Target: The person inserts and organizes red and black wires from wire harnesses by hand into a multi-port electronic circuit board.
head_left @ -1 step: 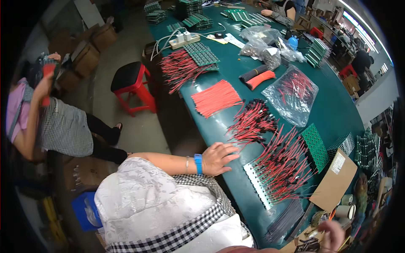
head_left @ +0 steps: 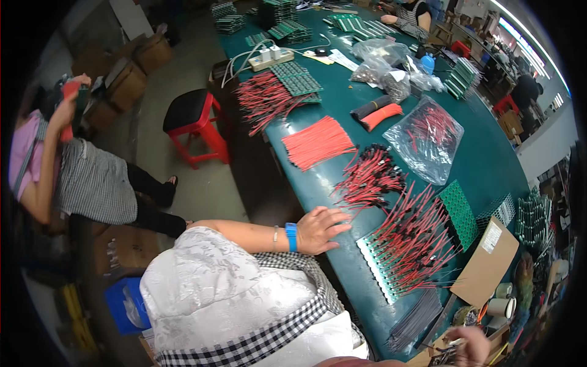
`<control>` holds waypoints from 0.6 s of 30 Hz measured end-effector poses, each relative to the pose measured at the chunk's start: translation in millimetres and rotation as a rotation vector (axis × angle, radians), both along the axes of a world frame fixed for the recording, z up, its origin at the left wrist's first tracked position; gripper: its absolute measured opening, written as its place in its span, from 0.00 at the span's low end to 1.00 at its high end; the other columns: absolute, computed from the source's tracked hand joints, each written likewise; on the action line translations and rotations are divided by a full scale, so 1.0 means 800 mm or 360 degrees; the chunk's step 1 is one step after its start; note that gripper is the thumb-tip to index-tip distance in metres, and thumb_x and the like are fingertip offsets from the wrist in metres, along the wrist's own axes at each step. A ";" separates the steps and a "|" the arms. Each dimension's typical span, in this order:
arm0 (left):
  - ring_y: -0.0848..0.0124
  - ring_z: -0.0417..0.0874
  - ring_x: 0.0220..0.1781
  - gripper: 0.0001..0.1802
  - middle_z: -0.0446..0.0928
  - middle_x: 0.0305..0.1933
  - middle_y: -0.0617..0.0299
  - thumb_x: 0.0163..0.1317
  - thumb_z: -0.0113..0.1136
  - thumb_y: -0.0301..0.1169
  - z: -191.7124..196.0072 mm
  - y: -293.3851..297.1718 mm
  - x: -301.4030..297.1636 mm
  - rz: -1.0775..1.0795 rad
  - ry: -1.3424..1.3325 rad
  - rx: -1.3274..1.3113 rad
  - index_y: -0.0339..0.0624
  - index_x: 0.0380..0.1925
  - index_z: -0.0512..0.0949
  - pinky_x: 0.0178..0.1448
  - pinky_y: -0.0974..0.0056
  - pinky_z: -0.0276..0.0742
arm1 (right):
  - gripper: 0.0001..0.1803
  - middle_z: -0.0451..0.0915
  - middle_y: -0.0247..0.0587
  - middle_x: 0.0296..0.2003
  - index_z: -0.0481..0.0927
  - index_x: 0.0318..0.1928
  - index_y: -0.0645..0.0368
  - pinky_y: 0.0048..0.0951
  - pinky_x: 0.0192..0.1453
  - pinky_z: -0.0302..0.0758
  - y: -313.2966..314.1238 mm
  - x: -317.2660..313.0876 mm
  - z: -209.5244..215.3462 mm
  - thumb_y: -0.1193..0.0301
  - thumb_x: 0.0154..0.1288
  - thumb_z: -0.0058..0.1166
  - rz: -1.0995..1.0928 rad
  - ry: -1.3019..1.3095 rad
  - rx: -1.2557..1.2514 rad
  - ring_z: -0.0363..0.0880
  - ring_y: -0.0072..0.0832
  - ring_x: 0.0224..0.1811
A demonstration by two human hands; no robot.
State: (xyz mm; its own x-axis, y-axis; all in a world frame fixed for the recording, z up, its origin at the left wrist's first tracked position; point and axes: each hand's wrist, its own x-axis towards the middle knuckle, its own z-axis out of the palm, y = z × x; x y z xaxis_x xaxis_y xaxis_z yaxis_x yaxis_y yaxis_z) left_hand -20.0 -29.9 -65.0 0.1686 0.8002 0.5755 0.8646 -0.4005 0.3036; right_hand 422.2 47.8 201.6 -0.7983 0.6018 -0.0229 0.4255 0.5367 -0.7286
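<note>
My left hand (head_left: 320, 231), with a blue band at its wrist, is open with fingers spread at the near edge of the green table. Nothing is in it. Just right of it lies a circuit-board panel (head_left: 375, 269) with many red and black wires standing up from it. A pile of red wires with black ends (head_left: 374, 177) lies beyond the fingers. At the lower right, my right hand (head_left: 472, 345) is bent over a box of small tools (head_left: 437, 355). Its fingers are blurred and partly cut off, so any hold is hidden.
Dark grey wires (head_left: 416, 321), a cardboard sheet (head_left: 487, 260) and a green board (head_left: 457, 214) lie at the right. Farther off are a red wire bundle (head_left: 318, 142) and a plastic bag (head_left: 423, 147). A red stool (head_left: 199, 125) and a co-worker (head_left: 95, 177) are left.
My right hand has shifted left and a little down over the tool box. My left hand stays by the table edge. The co-worker's raised hand has moved slightly.
</note>
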 end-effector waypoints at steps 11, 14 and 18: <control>0.50 0.68 0.66 0.39 0.66 0.67 0.53 0.48 0.70 0.34 -0.002 -0.021 -0.029 -0.0045 -0.0266 0.0114 0.47 0.63 0.67 0.64 0.47 0.64 | 0.19 0.65 0.36 0.64 0.83 0.51 0.33 0.41 0.60 0.76 -0.107 -0.327 -0.011 0.74 0.64 0.59 0.0923 0.0453 0.1992 0.75 0.47 0.56; 0.50 0.69 0.64 0.36 0.67 0.66 0.54 0.50 0.69 0.35 0.016 -0.019 -0.052 -0.0108 -0.0311 0.0127 0.47 0.62 0.68 0.63 0.47 0.63 | 0.07 0.60 0.26 0.65 0.85 0.42 0.32 0.39 0.62 0.74 -0.121 -0.354 0.004 0.64 0.66 0.60 0.0918 0.0438 0.2075 0.72 0.40 0.61; 0.54 0.72 0.58 0.31 0.73 0.56 0.56 0.52 0.68 0.34 0.044 0.003 -0.098 0.0156 -0.0176 0.0246 0.45 0.57 0.71 0.59 0.50 0.63 | 0.19 0.80 0.37 0.52 0.81 0.55 0.38 0.31 0.54 0.77 -0.141 -0.379 0.006 0.51 0.70 0.49 0.0256 0.0218 0.1931 0.77 0.15 0.46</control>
State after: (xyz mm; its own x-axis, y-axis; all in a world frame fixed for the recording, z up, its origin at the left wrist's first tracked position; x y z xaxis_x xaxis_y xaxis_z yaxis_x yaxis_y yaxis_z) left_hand -98.1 -27.1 -29.8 0.0233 0.7102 0.7036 0.8664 -0.3656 0.3403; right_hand 119.0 -64.8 206.1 -0.8173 0.0694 0.5720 0.2512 0.9363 0.2454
